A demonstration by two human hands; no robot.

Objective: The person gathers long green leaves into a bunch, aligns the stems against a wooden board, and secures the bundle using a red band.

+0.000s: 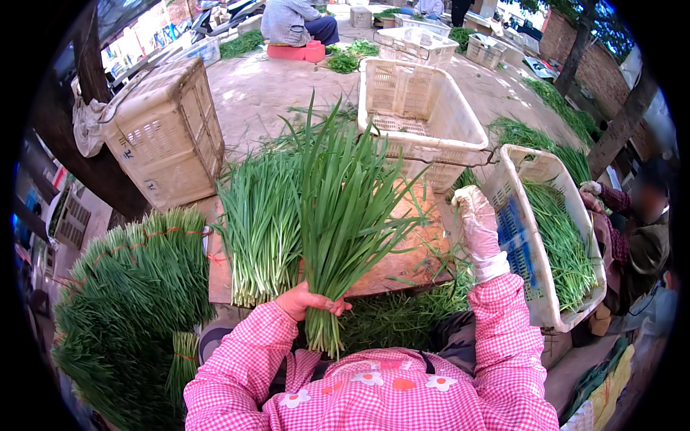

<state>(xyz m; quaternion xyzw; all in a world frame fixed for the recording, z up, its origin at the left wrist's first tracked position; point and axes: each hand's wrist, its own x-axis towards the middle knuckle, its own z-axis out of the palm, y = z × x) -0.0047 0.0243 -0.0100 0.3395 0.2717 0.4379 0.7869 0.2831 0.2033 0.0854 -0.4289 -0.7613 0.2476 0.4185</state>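
My bare left hand (312, 303) grips a bunch of green garlic chives (342, 210) near its pale stem ends, leaves pointing away from me. My right hand (477, 221), in a whitish glove, is raised right of the wooden board (393, 258); its fingers look curled, and whether they hold anything cannot be told. Another pile of chives (264, 231) lies on the board's left part, stems towards me. Bundles tied with red bands (156, 269) are stacked at the left, with a small tied bundle (184, 355) below them.
An upright plastic crate (161, 129) stands back left, an open crate (420, 134) beyond the board. A tilted crate (550, 242) with loose greens is on the right, beside a seated person (641, 231). Another person (294, 24) sits farther back. Trimmings (399, 323) lie below the board.
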